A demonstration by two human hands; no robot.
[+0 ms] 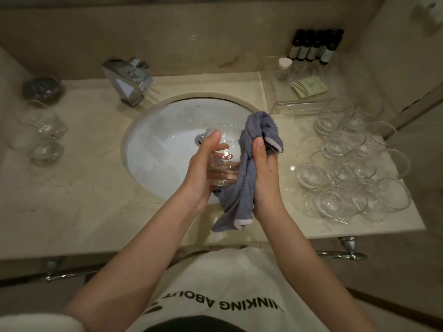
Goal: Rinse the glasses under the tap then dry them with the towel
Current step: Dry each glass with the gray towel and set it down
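Note:
Over the white sink (153,149) my left hand (203,168) grips a clear glass (224,154), fingers curled round its side and thumb up near the rim. My right hand (265,171) holds a blue-grey towel (242,188) pressed against the right side of that glass. The towel drapes over the hand and hangs down below the glass. The chrome tap (129,80) stands at the back left of the basin; no water runs from it. Several clear glasses (354,161) stand crowded on the counter to the right. A few more glasses (43,133) stand on the left.
A clear tray (297,101) with a small bottle and sachets sits at the back right, with dark toiletry bottles (314,46) behind it. A dark bowl (44,88) is at the back left. Chrome rails (345,255) run under the counter's front edge.

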